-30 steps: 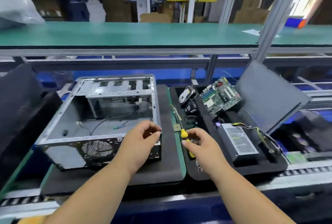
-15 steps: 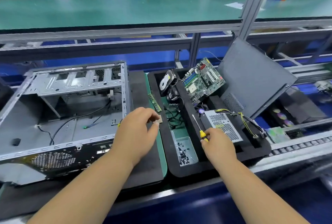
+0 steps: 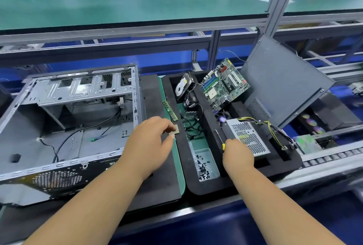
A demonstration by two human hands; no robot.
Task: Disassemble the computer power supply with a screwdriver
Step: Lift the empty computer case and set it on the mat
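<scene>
Power supply (image 3: 247, 138): grey perforated metal box, lying flat in a recess at the right of the black foam tray (image 3: 279, 168), its yellow and black cable bundle (image 3: 275, 128) trailing off to the right.

My right hand (image 3: 238, 154): fingers curled round the yellow handle of the screwdriver (image 3: 221, 140), shaft pointing up and away, just beside the supply's near left edge.

My left hand (image 3: 151, 141): thumb and fingertips pinching a small square chip (image 3: 174, 129) over the tray's left rim.

Tray, further contents: loose black screws (image 3: 203, 168) in the near compartment; tangled black cables behind them; hard drive (image 3: 181, 87) and motherboard (image 3: 225, 84) propped at the back.

Beside the tray: memory stick (image 3: 170, 110); grey side panel (image 3: 284, 81) leaning at right.

Left: open computer case (image 3: 68, 119), emptied to loose wires.
</scene>
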